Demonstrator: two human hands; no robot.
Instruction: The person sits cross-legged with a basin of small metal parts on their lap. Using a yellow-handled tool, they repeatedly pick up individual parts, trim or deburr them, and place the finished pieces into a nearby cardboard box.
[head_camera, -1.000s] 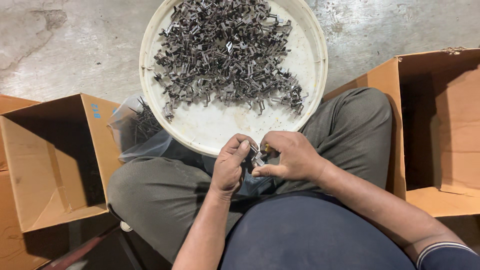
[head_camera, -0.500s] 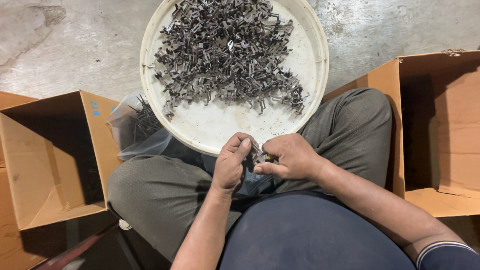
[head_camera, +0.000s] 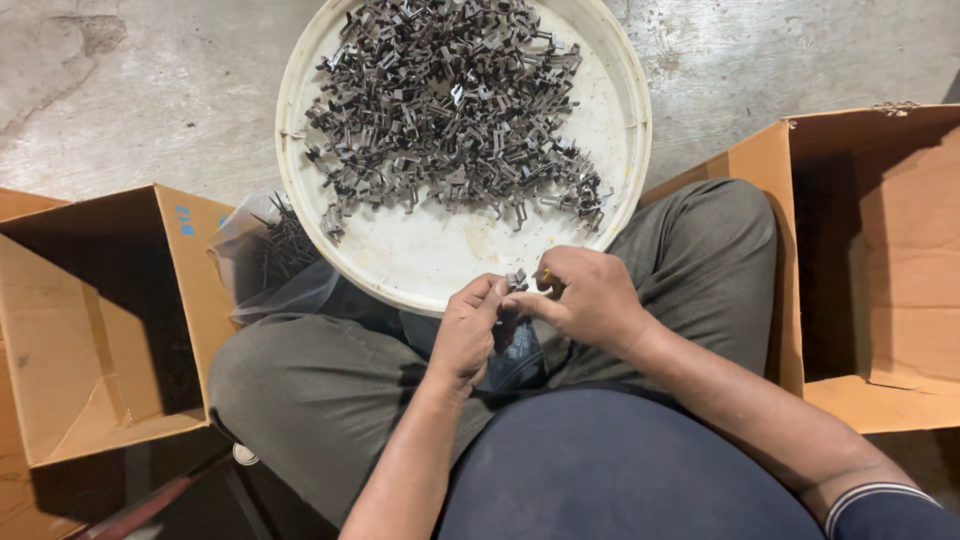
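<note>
The person sits with both knees spread wide, and the two forearms come up from the bottom of the frame toward the centre. The left hand (head_camera: 468, 335) is just left of the centre, knuckles up, fingers curled and pinched together at the tips. The right hand (head_camera: 588, 297) is just beside it, slightly higher, also curled, with thumb and forefinger pressed together. The fingertips of both hands meet.
</note>
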